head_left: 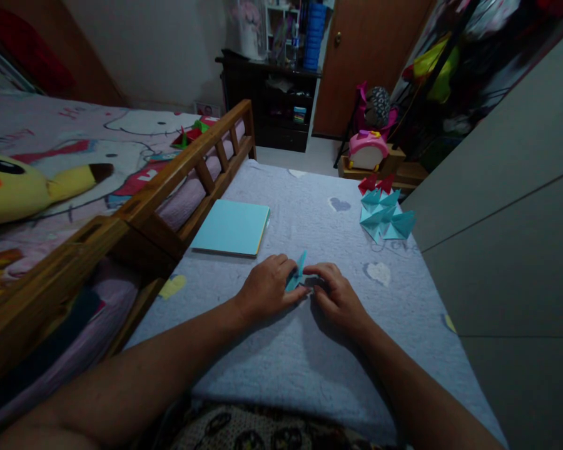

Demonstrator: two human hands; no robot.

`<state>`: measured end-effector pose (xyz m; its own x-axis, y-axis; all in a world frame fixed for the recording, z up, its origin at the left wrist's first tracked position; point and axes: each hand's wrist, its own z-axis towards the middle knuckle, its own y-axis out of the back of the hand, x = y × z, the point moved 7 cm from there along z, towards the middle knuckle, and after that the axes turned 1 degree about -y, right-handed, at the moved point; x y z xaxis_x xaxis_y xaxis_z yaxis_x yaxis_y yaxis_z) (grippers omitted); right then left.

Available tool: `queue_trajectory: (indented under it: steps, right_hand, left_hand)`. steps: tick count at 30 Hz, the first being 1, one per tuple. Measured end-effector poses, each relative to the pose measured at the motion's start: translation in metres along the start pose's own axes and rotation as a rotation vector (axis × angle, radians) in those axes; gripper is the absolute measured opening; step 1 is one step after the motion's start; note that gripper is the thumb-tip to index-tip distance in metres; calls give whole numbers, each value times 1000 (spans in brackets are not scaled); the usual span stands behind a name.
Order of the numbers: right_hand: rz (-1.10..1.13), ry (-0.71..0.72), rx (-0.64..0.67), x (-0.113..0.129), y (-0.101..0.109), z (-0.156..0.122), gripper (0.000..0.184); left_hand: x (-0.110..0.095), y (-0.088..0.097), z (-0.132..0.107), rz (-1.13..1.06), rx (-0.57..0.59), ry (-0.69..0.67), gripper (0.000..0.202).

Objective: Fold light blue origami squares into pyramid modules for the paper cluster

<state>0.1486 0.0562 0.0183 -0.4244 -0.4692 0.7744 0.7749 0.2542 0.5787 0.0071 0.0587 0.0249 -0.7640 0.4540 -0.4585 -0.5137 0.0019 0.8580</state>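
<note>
A small folded piece of light-blue origami paper [301,265] stands tilted over the bedsheet, held in my left hand [271,284]. The left fingers curl around its left side, with the thumb along its lower edge. My right hand [336,294] is close on the right, index finger reaching to the paper's edge and thumb spread below, with a gap between them. A stack of light-blue square paper [232,227] lies beyond my left hand. Several finished light-blue folded paper pieces [382,215] and red ones [376,184] sit at the far right.
The pale-blue bedsheet [286,375] with heart prints lies under everything. A wooden bed rail [187,165] borders the left, with a yellow plush toy [23,187] beyond it. A white cabinet [507,250] stands along the right. Farther back are a dark shelf [269,103] and a door [363,56].
</note>
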Motion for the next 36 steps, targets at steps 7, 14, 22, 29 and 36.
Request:
queue_trajectory:
  steps: [7, 14, 22, 29, 36]
  right_hand:
    - [-117, 190, -81, 22, 10, -1, 52]
    - [-324, 172, -135, 15, 10, -1, 36]
    - [-447, 173, -115, 19, 9, 1, 21]
    - [-516, 147, -69, 5, 8, 3, 22]
    - [-447, 80, 70, -6, 4, 4, 16]
  left_hand:
    - [19, 11, 4, -588, -36, 270, 18]
    - [25, -21, 0, -1268, 32, 539, 38]
    - [19, -30, 0, -1328, 53, 551, 43]
    - [26, -11, 1, -571, 97, 298, 34]
    - [1, -2, 1, -169, 111, -143, 29]
